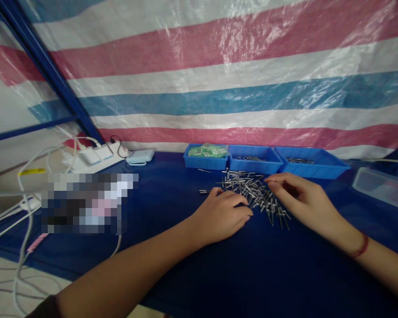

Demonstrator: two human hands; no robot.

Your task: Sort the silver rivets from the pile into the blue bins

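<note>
A loose pile of slim silver pins that look like blind rivets (248, 187) lies on the dark blue tabletop. My left hand (220, 216) rests palm down at the pile's near left edge, its fingers bent and apart, with no held thing showing. At the right edge of the pile, my right hand (295, 196) has its thumb and forefinger tips pressed together. Whether a rivet is between them is too small to make out. Behind the pile stand a left blue bin (205, 163) with green-and-white packets, a middle bin (255, 166) and a right bin (318, 170), both holding some rivets.
A clear plastic box (381, 187) sits at the right. On the left are a white power strip (97, 159) with tangled cables, a light blue case (139, 157) and a pixelated patch. A striped sheet (219, 97) hangs behind, beside a blue metal frame (49, 75).
</note>
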